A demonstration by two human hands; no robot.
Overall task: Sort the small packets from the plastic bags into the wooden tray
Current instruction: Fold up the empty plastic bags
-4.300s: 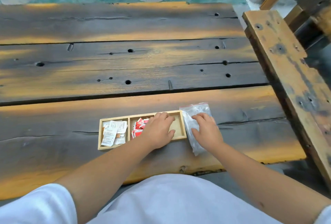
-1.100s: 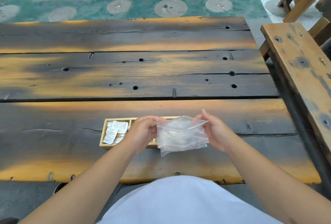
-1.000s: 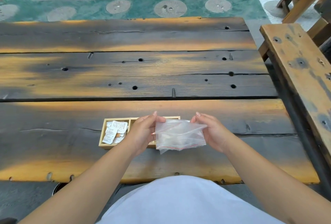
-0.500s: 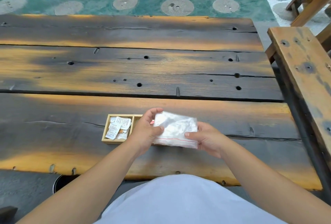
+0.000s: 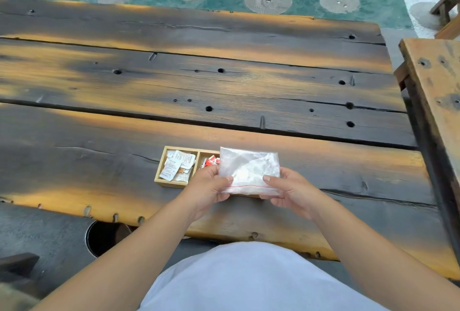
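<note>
Head view is showing a dark plank table (image 5: 224, 91) bearing the wooden tray (image 5: 159, 176) — white packets (image 5: 178, 165) lying left, red packets (image 5: 211, 161) beside. Above its right end the plastic bag (image 5: 249, 170) is hanging, long axis left-right — left hand (image 5: 206, 191) and right hand (image 5: 291, 191) pinching its near corners, thumbs on top. It is looking clear, crumpled, apparently empty.

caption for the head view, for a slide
Both hands, left and right, hold a clear plastic bag above a wooden tray of sorted packets.

Glossy clear plastic bag (image 5: 249, 170); pale smooth wood tray (image 5: 159, 176); rough, weathered table (image 5: 224, 86).
</note>
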